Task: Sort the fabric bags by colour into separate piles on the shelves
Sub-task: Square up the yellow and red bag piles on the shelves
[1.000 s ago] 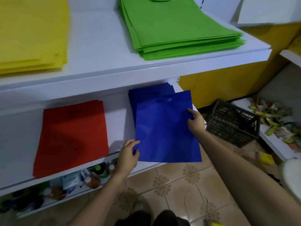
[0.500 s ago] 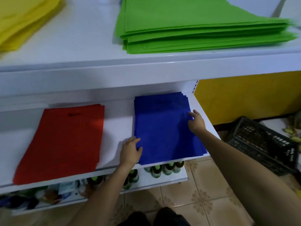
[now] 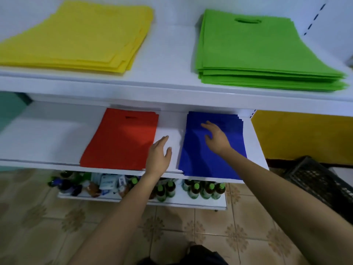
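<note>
Four piles of flat fabric bags lie on two white shelves. The yellow pile (image 3: pixel 80 37) and the green pile (image 3: pixel 267 52) are on the upper shelf (image 3: pixel 172 81). On the middle shelf (image 3: pixel 47 138) lie the red pile (image 3: pixel 122 138) and, to its right, the blue pile (image 3: pixel 214 146). My right hand (image 3: pixel 215 137) rests flat on the blue pile with straight fingers. My left hand (image 3: pixel 159 154) hovers open over the bare strip between the red and blue piles, its edge over the red pile's right side. Neither hand holds a bag.
A low shelf (image 3: pixel 172 202) near the floor carries several green-capped bottles (image 3: pixel 202 190) and small packets. A black plastic crate (image 3: pixel 322 184) stands on the tiled floor at the right, before a yellow wall (image 3: pixel 305 136).
The blue bag has been laid on the blue pile and let go. My right hand moved onto the pile's middle; my left hand left its corner and drifted left. The view tilted up.
</note>
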`<state>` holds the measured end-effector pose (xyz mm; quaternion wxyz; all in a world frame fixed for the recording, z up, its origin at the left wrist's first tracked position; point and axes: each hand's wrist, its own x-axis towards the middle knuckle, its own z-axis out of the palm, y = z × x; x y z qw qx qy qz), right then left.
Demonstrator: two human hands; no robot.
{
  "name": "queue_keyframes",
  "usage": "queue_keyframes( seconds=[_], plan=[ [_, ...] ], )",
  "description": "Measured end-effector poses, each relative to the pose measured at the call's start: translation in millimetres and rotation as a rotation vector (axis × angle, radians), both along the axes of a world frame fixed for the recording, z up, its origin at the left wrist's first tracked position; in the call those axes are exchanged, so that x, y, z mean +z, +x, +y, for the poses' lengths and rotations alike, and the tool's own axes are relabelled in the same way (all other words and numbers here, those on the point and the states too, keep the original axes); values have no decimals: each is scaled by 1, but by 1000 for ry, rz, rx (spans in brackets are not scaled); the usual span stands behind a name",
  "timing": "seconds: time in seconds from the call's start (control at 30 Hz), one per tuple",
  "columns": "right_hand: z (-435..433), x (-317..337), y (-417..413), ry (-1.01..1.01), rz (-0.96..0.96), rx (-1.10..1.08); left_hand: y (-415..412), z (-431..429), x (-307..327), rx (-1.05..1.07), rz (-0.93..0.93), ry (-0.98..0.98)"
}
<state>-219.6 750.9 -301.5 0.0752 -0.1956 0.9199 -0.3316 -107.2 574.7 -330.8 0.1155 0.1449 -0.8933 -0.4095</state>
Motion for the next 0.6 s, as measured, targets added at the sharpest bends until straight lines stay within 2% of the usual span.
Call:
queue_keyframes(
  seconds=[0.37,0.5,0.6],
  plan=[
    [-126,89,135,-143,93,237,113,-122,113,4,305,-245],
    [-168,138,177,-267,220,350,136,-162,167,-3,409,-308],
    [-188,180,183,-434,285,339,130,-189,208,-8,505,-328]
  ],
)
